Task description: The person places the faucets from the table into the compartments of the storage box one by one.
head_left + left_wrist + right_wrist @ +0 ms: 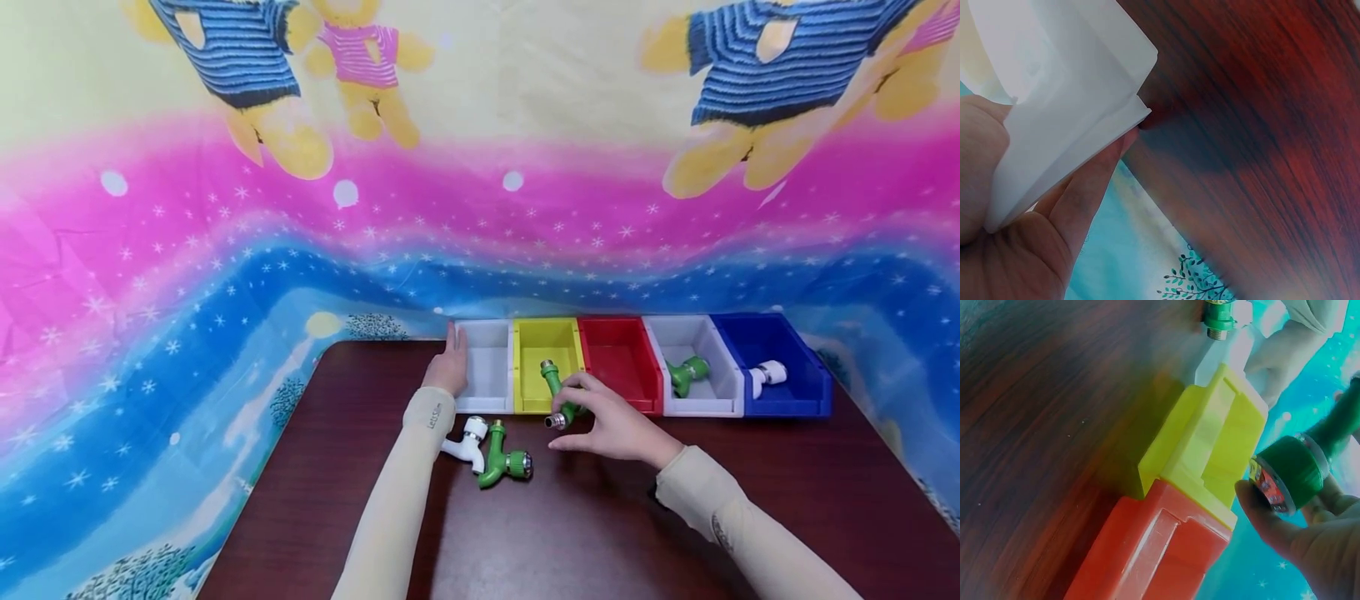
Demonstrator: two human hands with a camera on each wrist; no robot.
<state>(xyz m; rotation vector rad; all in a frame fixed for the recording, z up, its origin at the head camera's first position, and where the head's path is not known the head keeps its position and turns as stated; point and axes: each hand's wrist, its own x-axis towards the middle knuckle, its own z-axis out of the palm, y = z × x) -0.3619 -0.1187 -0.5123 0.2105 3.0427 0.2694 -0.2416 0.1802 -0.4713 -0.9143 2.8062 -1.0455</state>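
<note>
My right hand holds a green faucet above the front of the yellow bin. In the right wrist view, its fingers and thumb are around the faucet's round green handle. At the row's left end, my left hand grips the side wall of a white bin; the left wrist view shows thumb and fingers on opposite sides of that wall. On the table before this bin lie a white faucet and another green faucet, close together.
Right of the yellow bin stand a red bin, a second white bin with a green faucet, and a blue bin with a white faucet. A patterned cloth hangs behind the dark wooden table.
</note>
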